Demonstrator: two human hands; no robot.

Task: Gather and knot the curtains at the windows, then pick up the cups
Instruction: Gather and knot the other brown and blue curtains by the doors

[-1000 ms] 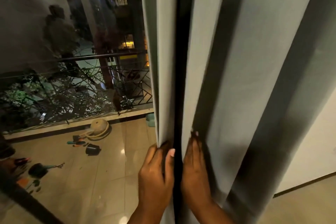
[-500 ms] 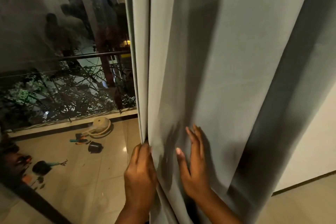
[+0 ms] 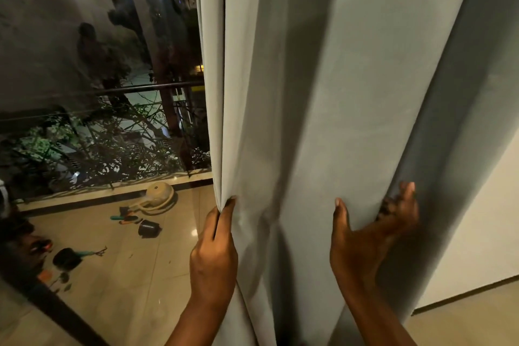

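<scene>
Grey-green woven cloth fills the right 2/3 of the view: the curtain (image 3: 351, 93) hangs in broad vertical folds in front of the window glass (image 3: 98, 93), its leading edge just beside the dark pane. Change since 0.5 s ago: the right hand (image 3: 368, 239), then flat on the middle of the cloth, has travelled outward to the far fold and now cups it, thumb (image 3: 340, 213) on the front face, fingers reaching round the fold's edge and blurred with motion, so whether they have closed on the cloth I cannot tell. The left hand (image 3: 214, 255) has stayed at the leading edge, fingers curled and pinching the hem. The 2 hands, side by side 1.0 s ago, now stand well apart with about 2 folds between them. Judgement: the person is spanning the panel's width to draw it into 1 bundle; gathering is under way, no knot yet, cups not in view. Material notes: matte, fairly heavy fabric, soft rounded pleats, small puckers at the left pinch; likely to bunch easily. Beyond the glass, glossy beige floor tiles (image 3: 134, 284) carry a black pot (image 3: 148, 229) and a pale basin (image 3: 160, 191).
</scene>
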